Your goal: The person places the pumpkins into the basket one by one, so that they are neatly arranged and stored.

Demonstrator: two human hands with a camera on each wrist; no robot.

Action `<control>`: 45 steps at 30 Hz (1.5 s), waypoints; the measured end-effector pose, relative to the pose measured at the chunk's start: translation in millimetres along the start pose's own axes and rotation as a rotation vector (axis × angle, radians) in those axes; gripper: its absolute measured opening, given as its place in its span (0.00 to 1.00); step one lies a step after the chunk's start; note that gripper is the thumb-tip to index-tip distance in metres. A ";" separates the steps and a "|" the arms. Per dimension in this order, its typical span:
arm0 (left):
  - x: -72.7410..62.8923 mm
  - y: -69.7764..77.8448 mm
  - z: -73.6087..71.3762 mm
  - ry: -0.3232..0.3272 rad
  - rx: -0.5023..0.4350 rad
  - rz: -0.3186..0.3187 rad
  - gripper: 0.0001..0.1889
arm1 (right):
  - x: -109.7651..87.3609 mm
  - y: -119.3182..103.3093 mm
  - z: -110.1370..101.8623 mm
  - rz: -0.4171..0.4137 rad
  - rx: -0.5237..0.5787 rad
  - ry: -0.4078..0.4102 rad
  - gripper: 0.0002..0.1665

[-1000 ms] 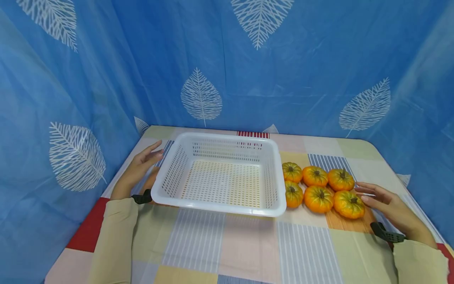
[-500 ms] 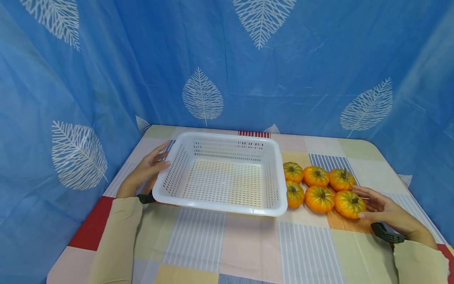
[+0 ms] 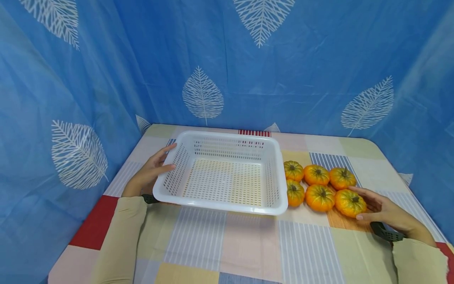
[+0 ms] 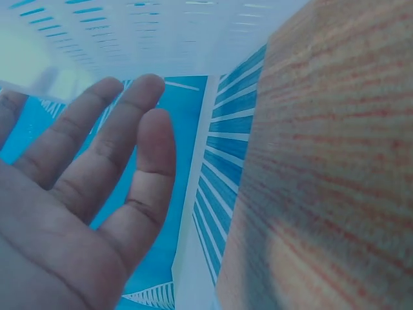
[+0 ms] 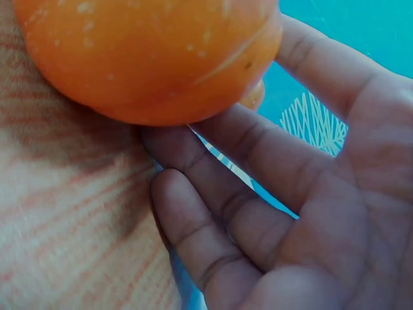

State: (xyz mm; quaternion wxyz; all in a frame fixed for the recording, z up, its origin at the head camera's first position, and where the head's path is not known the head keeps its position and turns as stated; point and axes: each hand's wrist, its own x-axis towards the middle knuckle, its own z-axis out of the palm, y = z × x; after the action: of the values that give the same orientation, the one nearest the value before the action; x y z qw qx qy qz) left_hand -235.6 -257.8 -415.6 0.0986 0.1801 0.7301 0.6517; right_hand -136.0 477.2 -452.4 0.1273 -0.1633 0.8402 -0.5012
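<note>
In the head view my left hand (image 3: 150, 169) is at the left side of a white plastic basket (image 3: 227, 209), its thumb and index fingertip at the rim. The left wrist view has its other fingers (image 4: 139, 123) loosely extended below the basket's slotted wall (image 4: 161, 39); firm contact cannot be made out. On the right, my right hand (image 3: 384, 209) curves around the nearest right-hand pumpkin (image 3: 350, 203), thumb at its front and fingers at its far side. From the right wrist, fingers (image 5: 264, 145) reach against and under this orange pumpkin (image 5: 155, 58), which sits on the cloth.
Several more small pumpkins (image 3: 320, 198) sit in two rows between the basket's right side and my right hand. A patchwork cloth (image 3: 248, 252) covers the table. Blue leaf-printed curtains (image 3: 283, 79) close in the back and sides.
My left hand has moved right to the basket's rim. My right hand has come in around the nearest right pumpkin, its thumb shifting to the front. Basket and pumpkins look unmoved.
</note>
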 end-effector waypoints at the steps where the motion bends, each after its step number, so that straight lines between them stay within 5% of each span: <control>1: 0.2 -1.0 0.5 0.000 -0.013 -0.004 0.39 | -0.2 0.1 0.3 0.001 0.003 0.000 0.46; 16: 2.1 -7.5 10.1 -0.013 -0.167 -0.035 0.39 | -1.9 0.8 0.8 0.013 0.028 0.046 0.45; 28: 1.5 -10.3 14.8 0.006 -0.198 -0.067 0.39 | -3.8 -10.3 -0.1 0.026 0.033 0.122 0.46; 37: -0.3 -9.7 17.5 0.034 -0.184 -0.059 0.38 | 1.8 -34.5 2.9 -0.080 -0.089 0.235 0.48; 45: -1.5 -9.5 17.7 0.017 -0.228 -0.030 0.37 | 12.1 -56.0 8.4 -0.178 -0.109 0.232 0.49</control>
State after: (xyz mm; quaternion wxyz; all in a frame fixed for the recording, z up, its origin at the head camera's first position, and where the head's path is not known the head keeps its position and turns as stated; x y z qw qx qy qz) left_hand -228.9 -243.0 -427.4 0.1219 0.1511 0.6546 0.7306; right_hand -135.7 440.8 -407.4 -0.0246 -0.1849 0.8575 -0.4795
